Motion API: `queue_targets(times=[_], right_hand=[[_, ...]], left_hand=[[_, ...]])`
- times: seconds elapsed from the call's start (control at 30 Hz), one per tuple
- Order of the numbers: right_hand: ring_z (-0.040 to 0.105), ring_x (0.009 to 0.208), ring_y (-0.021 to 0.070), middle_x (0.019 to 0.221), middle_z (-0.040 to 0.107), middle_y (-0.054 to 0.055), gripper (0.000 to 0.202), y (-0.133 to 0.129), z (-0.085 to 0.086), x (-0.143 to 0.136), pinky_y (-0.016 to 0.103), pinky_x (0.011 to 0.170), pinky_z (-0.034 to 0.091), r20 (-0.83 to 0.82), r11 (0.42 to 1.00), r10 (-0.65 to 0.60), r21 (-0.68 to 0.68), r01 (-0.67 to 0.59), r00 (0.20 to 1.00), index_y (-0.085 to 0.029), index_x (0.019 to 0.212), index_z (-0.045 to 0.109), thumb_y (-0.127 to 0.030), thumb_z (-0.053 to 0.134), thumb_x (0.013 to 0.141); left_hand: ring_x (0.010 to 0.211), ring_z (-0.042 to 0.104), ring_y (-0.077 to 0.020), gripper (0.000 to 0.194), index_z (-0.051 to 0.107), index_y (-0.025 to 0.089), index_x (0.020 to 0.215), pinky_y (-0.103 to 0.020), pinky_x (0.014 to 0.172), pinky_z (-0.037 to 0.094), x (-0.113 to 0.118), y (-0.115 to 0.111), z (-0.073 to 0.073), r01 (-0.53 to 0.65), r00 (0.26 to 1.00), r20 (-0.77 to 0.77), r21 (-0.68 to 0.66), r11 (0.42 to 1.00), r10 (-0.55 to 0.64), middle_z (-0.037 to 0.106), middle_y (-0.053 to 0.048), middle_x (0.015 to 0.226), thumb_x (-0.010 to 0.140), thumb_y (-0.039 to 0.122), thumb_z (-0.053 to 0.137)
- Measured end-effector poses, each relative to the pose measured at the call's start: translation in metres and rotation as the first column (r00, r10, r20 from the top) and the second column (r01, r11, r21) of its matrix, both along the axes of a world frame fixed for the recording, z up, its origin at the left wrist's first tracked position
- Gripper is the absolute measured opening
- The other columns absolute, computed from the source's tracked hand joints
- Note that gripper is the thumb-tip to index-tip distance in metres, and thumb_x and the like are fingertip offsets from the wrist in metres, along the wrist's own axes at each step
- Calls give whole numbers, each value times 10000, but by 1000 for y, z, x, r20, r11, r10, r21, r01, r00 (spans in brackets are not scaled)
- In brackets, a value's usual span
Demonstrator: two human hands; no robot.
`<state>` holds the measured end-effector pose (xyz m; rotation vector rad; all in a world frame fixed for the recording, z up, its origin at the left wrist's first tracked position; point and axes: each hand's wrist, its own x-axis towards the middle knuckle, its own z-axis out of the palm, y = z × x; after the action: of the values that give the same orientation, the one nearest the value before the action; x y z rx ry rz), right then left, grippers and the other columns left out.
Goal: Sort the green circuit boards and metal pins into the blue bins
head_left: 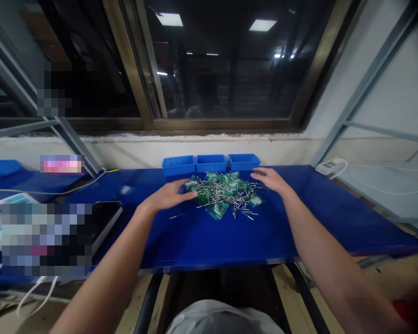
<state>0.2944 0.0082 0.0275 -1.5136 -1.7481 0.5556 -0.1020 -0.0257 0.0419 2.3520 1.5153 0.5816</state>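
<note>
A loose pile of thin silvery metal pins (223, 194) lies on the blue tabletop, mixed with several small green-tinted plastic packets (217, 210). At the pile's left edge is my left hand (170, 195), its thumb and fingers apart around the nearest packets, with nothing gripped. My right hand (269, 179) hovers by the upper right edge of the pile, fingers spread and curved inward, holding nothing visible. One single pin (177, 216) lies apart from the pile, below my left hand.
Three blue bins (211, 163) stand in a row behind the pile, against the wall. A dark device (106, 215) lies at the left, partly pixelated. A white power strip (331, 166) with cables sits at the right by a metal frame post.
</note>
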Motion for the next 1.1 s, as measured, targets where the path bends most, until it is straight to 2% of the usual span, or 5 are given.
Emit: queue_targets(times=[0.2,0.4,0.73,0.93,1.1], right_hand=[[279,1346,317,1475,292,96,839,-20,-24,31,511,1082,243,217,995,68,-91,-49,974,-281,1414,306,-587,616,698],[-15,1376,404,1532,-62,96,1097,-16,-28,-28,659,1038,28,436,977,197,-159,-140,878,-362,1441,99,-662,678,559],[399,1263,311,1336,487,128,569,13,-42,-125,502,1045,285,357,955,240,82,-287,903,-243,1262,537,-423,641,732],[547,1063,242,1121,603,117,431,6,-39,-106,388,944,409,313,883,364,185,-432,877,-178,1082,652,-425,647,730],[518,1103,247,1172,581,90,317,-6,-33,-70,415,972,369,354,947,239,121,-298,904,-221,1073,655,-301,577,776]], left_hand=[[1367,108,-378,1111,165,207,1461,-521,1077,214,-16,-30,-37,-85,952,-296,-17,996,77,78,-158,1509,581,762,555],[1349,-45,-444,1310,-13,240,1463,-636,1039,117,20,1,-30,4,947,-322,-25,1000,-12,-121,-162,1500,453,754,644],[1356,155,-423,923,341,293,1396,-668,1025,127,57,26,-34,142,968,-214,25,990,-133,236,-127,1494,611,702,602],[1333,315,-284,515,528,251,1271,-491,1087,263,39,27,-40,240,965,-142,123,963,-222,375,-90,1436,814,488,510],[1278,411,-248,374,648,211,1112,-393,1090,321,15,25,-40,243,969,-88,160,957,-231,471,-61,1366,804,341,480]])
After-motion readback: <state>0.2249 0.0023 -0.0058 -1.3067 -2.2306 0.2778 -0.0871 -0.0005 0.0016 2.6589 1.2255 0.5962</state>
